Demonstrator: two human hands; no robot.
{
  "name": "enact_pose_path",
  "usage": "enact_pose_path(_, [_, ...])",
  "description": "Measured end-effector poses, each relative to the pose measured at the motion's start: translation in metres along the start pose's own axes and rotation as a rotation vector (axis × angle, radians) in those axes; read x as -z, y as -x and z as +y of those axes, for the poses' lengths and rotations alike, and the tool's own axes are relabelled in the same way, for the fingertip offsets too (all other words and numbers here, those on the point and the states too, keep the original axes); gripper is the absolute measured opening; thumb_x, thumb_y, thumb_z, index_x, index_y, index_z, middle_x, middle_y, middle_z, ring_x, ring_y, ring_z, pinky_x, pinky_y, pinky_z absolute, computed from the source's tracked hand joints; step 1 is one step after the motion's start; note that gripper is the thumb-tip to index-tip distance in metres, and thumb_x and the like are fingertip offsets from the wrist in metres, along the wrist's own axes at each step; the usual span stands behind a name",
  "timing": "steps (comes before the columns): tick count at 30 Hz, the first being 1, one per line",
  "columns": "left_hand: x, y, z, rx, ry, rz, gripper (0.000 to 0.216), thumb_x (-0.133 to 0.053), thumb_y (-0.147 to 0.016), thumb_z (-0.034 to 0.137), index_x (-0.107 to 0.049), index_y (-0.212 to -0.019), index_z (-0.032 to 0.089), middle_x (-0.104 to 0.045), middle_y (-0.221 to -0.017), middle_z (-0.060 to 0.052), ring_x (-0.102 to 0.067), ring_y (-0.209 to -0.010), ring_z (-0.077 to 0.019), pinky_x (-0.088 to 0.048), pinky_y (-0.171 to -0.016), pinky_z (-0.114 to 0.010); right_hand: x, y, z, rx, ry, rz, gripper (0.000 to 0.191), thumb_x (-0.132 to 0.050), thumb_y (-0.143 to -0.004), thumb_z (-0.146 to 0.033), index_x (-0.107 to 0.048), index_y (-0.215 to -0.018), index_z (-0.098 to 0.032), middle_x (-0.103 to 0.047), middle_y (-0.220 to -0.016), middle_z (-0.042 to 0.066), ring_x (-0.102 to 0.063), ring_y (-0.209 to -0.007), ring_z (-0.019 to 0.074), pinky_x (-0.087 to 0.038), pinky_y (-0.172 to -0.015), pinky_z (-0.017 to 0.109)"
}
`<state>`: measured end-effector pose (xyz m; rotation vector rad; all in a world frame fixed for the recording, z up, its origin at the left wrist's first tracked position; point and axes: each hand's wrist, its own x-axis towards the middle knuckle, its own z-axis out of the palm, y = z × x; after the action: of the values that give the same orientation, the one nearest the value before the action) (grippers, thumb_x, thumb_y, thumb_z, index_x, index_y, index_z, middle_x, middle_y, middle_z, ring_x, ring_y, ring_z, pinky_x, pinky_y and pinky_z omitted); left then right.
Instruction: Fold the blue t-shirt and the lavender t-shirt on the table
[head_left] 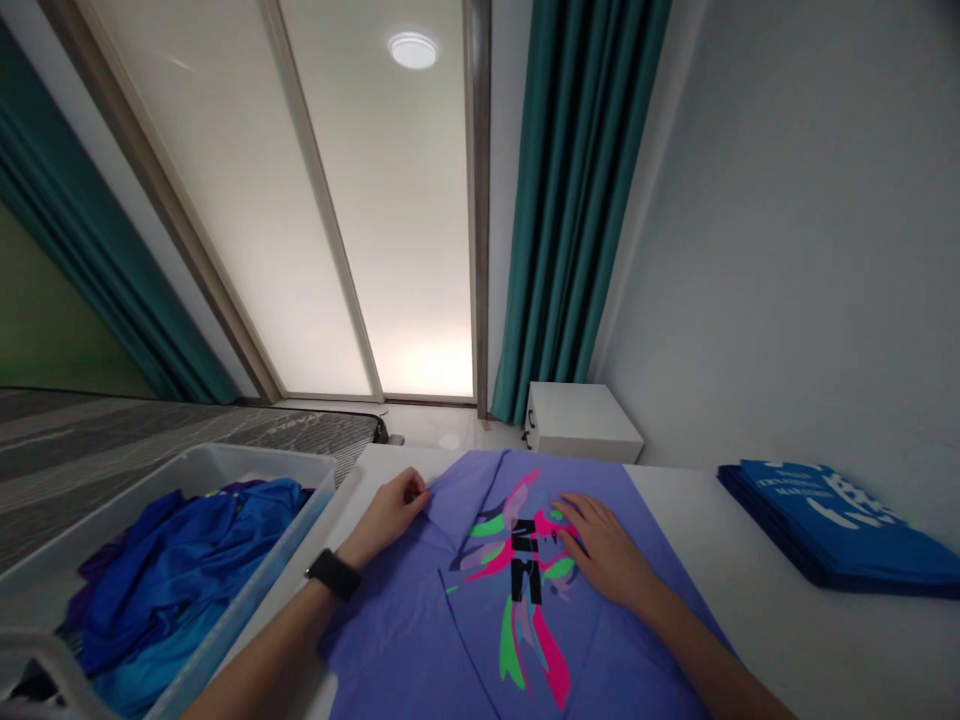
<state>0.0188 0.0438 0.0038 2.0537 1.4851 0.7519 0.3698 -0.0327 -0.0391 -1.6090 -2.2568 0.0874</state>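
Note:
A purple T-shirt with a pink, green and black print lies spread on the white table. My left hand, with a black watch on its wrist, is closed in a pinch on the shirt's folded left edge. My right hand lies flat and open on the print, its fingers stretched toward the left.
A clear plastic bin with several blue and purple garments stands at the left. A stack of folded blue shirts lies at the table's right. A small white cabinet stands beyond the table by teal curtains.

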Motion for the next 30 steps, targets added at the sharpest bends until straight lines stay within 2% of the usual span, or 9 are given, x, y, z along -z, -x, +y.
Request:
enact_pose_path(4, [0.004,0.001,0.011,-0.070,0.056,0.011,0.022,-0.046,-0.087,0.040,-0.055,-0.089,0.020,-0.059,-0.067,0.002,-0.055,-0.063,-0.0165,-0.041,-0.059,-0.026,0.000,0.000,0.000,0.002,-0.002,0.007,0.042,-0.039,-0.098,-0.035,-0.055,-0.133,-0.020,-0.054,-0.137,0.011,-0.046,-0.128,0.0241,-0.035,-0.110,0.045])
enact_pose_path(7, [0.002,0.000,0.037,-0.130,0.075,-0.079,0.024,-0.044,-0.091,0.039,-0.058,-0.092,0.020,-0.061,-0.070,0.001,-0.055,-0.065,-0.0159,-0.041,-0.060,-0.026,0.001,0.000,-0.001,0.000,-0.002,0.009,0.042,-0.039,-0.098,-0.036,-0.055,-0.133,-0.021,-0.054,-0.137,0.011,-0.046,-0.128,0.0244,-0.035,-0.109,0.046])
enact_pose_path(10, [-0.011,-0.001,0.063,-0.218,0.058,-0.197,0.021,-0.044,-0.093,0.034,-0.060,-0.092,0.021,-0.066,-0.082,-0.001,-0.058,-0.075,-0.0168,-0.045,-0.070,-0.026,0.003,0.000,-0.002,-0.005,0.003,-0.006,0.042,-0.038,-0.098,-0.034,-0.054,-0.134,-0.020,-0.053,-0.138,0.011,-0.045,-0.128,0.0244,-0.035,-0.110,0.045])
enact_pose_path(13, [-0.030,-0.003,0.077,-0.314,-0.031,-0.287,0.021,-0.044,-0.092,0.029,-0.063,-0.089,0.022,-0.068,-0.089,-0.003,-0.059,-0.081,-0.0183,-0.044,-0.076,-0.028,0.006,0.000,-0.004,-0.011,0.011,-0.021,0.042,-0.039,-0.098,-0.033,-0.054,-0.135,-0.019,-0.053,-0.138,0.011,-0.044,-0.129,0.0243,-0.034,-0.110,0.044])
enact_pose_path(18, [-0.053,-0.006,0.069,-0.304,-0.019,-0.346,0.021,-0.046,-0.091,0.029,-0.065,-0.086,0.021,-0.068,-0.086,-0.002,-0.059,-0.077,-0.0172,-0.043,-0.071,-0.026,0.010,-0.001,-0.008,-0.024,0.009,-0.032,0.042,-0.039,-0.098,-0.033,-0.053,-0.135,-0.020,-0.051,-0.140,0.011,-0.043,-0.130,0.0234,-0.032,-0.112,0.041])
enact_pose_path(24, [-0.058,-0.006,0.053,-0.299,0.053,-0.304,0.017,-0.054,-0.087,0.030,-0.066,-0.089,0.019,-0.067,-0.085,-0.002,-0.056,-0.073,-0.0160,-0.041,-0.067,-0.026,0.009,-0.002,-0.005,-0.027,-0.117,-0.016,0.041,-0.043,-0.096,-0.030,-0.054,-0.135,-0.022,-0.053,-0.138,0.010,-0.043,-0.129,0.0240,-0.032,-0.111,0.044])
enact_pose_path(27, [-0.060,-0.006,0.051,-0.310,0.059,-0.301,0.017,-0.052,-0.088,0.029,-0.066,-0.090,0.019,-0.066,-0.086,-0.002,-0.056,-0.072,-0.0157,-0.041,-0.067,-0.026,0.010,-0.005,0.005,-0.050,-0.247,0.011,0.041,-0.041,-0.095,-0.027,-0.054,-0.134,-0.021,-0.054,-0.136,0.009,-0.045,-0.127,0.0216,-0.033,-0.111,0.041])
enact_pose_path(30, [-0.061,-0.007,0.049,-0.305,0.061,-0.302,0.017,-0.052,-0.089,0.029,-0.066,-0.090,0.019,-0.066,-0.086,-0.002,-0.055,-0.072,-0.0156,-0.040,-0.066,-0.025,0.011,-0.010,0.028,-0.087,-0.304,0.097,0.040,-0.039,-0.095,-0.025,-0.054,-0.132,-0.021,-0.056,-0.133,0.009,-0.046,-0.126,0.0200,-0.034,-0.111,0.040])
